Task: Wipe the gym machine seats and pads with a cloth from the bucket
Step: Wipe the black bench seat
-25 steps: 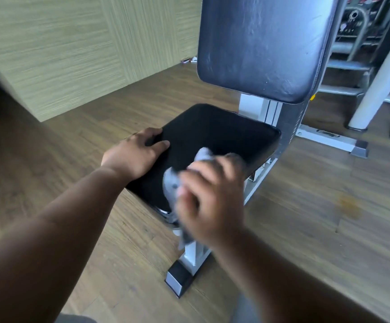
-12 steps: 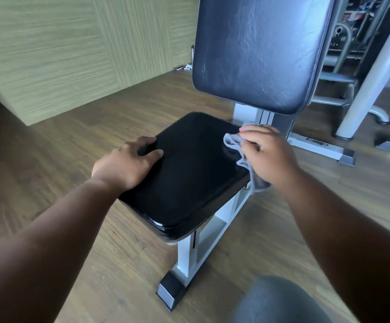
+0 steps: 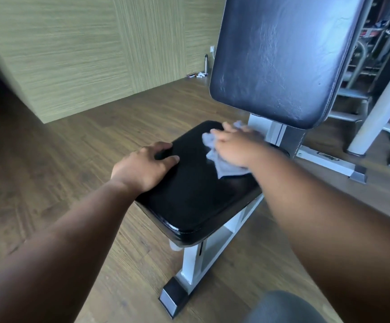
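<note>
We stand over a bench on a dark wood-plank floor (image 3: 96, 141), with a pale green, grained wall (image 3: 72, 47) behind it to the left. The bench has a black padded seat (image 3: 189, 201) on a white metal frame (image 3: 198, 259) with a dark foot at the near end, and an upright black back pad (image 3: 277, 57) at the far end, its surface scuffed and creased. More white and grey machine frames (image 3: 375, 108) crowd the far right. By the base of the wall we note a small bottle (image 3: 206, 64) and some small bits on the floor, too small to tell. Our left hand (image 3: 142, 166) rests on the seat's left edge, fingers bent over the rim and thumb lying on top of the padding. Our right hand (image 3: 233, 145) is at the seat's far right corner, just below the back pad, pressing a grey cloth (image 3: 222, 164) onto the padding; the hand is blurred, so we cannot tell whether the fingers curl round the cloth or lie flat on it. The cloth sticks out from under the palm toward the seat's middle.
</note>
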Motion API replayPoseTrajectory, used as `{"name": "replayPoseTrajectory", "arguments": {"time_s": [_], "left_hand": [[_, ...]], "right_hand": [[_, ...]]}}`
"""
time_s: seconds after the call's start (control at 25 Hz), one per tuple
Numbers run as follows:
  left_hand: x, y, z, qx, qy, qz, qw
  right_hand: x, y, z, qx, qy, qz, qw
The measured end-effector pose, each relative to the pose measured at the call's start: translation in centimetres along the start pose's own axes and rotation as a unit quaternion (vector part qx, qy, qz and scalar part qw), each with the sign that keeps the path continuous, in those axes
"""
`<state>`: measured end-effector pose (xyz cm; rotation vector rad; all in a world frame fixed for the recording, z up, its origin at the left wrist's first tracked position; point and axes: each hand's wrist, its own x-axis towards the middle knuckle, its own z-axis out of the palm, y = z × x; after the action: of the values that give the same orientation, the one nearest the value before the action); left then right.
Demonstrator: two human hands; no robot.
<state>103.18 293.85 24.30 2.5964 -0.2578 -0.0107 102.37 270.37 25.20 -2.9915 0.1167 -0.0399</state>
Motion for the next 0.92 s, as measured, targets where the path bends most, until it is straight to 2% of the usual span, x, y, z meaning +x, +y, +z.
{"name": "replayPoseTrajectory", "arguments": {"time_s": [0.08,0.16,0.2,0.28,0.36,0.4,0.44,0.52,0.6,0.64,0.72,0.84,0.92], "left_hand": [[0.0,-0.1,-0.1,-0.016,-0.015,0.002,1.000],[0.1,-0.7,-0.1,-0.073,-0.015,-0.002,0.997],[0.1,-0.9,-0.2,-0.118,-0.011,-0.009,0.993],[-0.4,-1.4,-0.2,-0.181,0.004,-0.027,0.983],[-1.4,-1.5,-0.2,-0.205,0.021,-0.042,0.978],[-1.8,-1.4,-0.2,-0.215,0.028,-0.051,0.975],[-2.1,-1.2,-0.3,-0.223,0.031,-0.059,0.973],[-2.1,-1.2,-0.6,-0.230,0.037,-0.054,0.971],[-2.3,-1.7,-0.6,-0.216,0.026,-0.016,0.976],[-2.6,-2.2,-0.5,-0.204,0.012,0.009,0.979],[-3.6,-3.5,-0.4,-0.191,-0.004,0.052,0.980],[-4.7,-5.3,-0.1,-0.204,0.009,0.059,0.977],[-5.1,-5.8,0.1,-0.242,0.021,0.049,0.969]], "right_hand": [[-3.1,-3.5,1.6,-0.012,0.004,-0.131,0.991],[-6.5,-2.1,2.0,0.040,0.012,-0.191,0.981],[-6.6,-0.1,1.5,0.041,0.013,-0.177,0.983],[-3.1,3.4,0.3,0.005,-0.014,-0.082,0.997],[2.3,2.1,-0.8,-0.019,-0.054,0.017,0.998],[4.1,-0.3,-0.7,-0.037,-0.065,0.023,0.997],[5.1,-2.8,-0.2,-0.059,-0.071,0.001,0.996],[4.4,-5.9,1.3,-0.093,-0.052,-0.114,0.988],[0.1,-5.1,1.3,-0.070,-0.034,-0.229,0.970],[-2.0,-3.7,0.9,-0.030,-0.039,-0.233,0.971],[-2.7,-0.7,0.2,0.011,-0.048,-0.162,0.986],[2.5,-2.8,-0.9,-0.071,-0.065,-0.023,0.995],[3.1,-7.4,0.1,-0.085,-0.080,-0.069,0.991]]}}
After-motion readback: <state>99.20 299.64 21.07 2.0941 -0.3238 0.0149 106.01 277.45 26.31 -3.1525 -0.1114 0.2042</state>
